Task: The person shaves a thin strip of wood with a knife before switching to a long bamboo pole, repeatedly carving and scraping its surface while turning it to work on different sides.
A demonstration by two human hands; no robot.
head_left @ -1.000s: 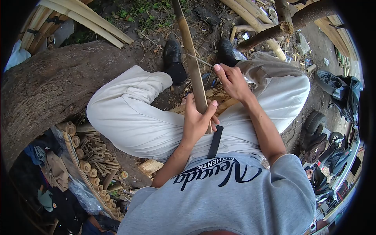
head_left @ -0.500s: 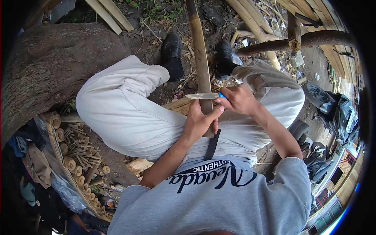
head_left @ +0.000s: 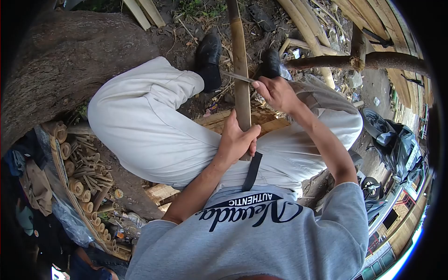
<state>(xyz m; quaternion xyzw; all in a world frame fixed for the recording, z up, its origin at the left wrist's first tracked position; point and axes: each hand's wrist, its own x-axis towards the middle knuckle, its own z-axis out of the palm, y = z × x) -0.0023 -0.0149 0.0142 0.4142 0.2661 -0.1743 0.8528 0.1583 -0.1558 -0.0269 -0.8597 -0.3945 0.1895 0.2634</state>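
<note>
Head view, from my fingers outward: my two hands are both closed on something. My left hand (head_left: 238,139) grips one long bamboo strip (head_left: 240,60) close to its near end, the thumb laid across it. My right hand (head_left: 277,95) is curled round the handle of one knife, whose blade (head_left: 239,76) reaches across the strip, above my left hand; I can't tell whether the edge touches it. The strip stands out from my lap, between my two knees, and runs off the top of the view. One black strap (head_left: 252,172) hangs just beside its near end, over my pale trousers (head_left: 154,126). Past my knees are my two black shoes (head_left: 208,50), one on each side of the strip. Two split slats (head_left: 143,13) lie at the upper left, above one thick trunk (head_left: 74,60). Lower left sits a stack of cut bamboo poles (head_left: 76,187), too many and too overlapped for me to count.
</note>
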